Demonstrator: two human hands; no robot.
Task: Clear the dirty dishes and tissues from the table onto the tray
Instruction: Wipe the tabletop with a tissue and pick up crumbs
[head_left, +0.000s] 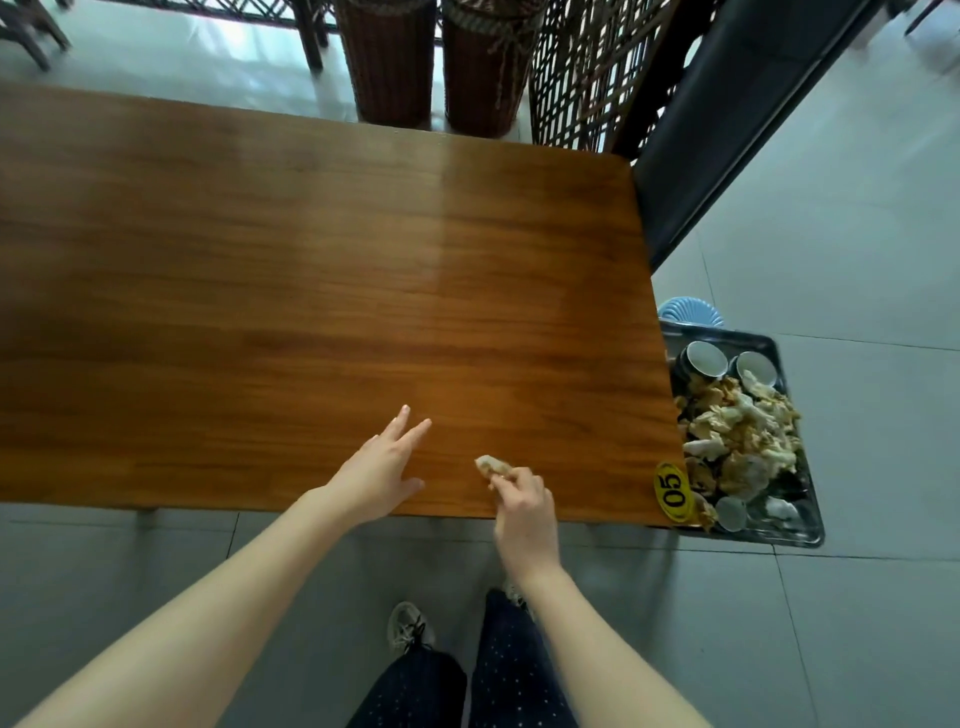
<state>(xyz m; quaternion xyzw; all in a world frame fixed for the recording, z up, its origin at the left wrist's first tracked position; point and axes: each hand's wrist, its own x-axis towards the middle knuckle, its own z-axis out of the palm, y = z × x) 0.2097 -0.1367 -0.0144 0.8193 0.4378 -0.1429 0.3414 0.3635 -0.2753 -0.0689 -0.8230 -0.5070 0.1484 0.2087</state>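
Well to the left of the yellow 05 tag on the bench's near right corner, the left hand is spread low over the wood, fingers straight and apart, holding nothing. Closer to the tag, also on its left, the right hand pinches a crumpled, stained tissue in its curled fingertips by the bench's near edge. Just right of the tag, below bench level, the metal tray holds a heap of soiled tissues, with two cups at its far end.
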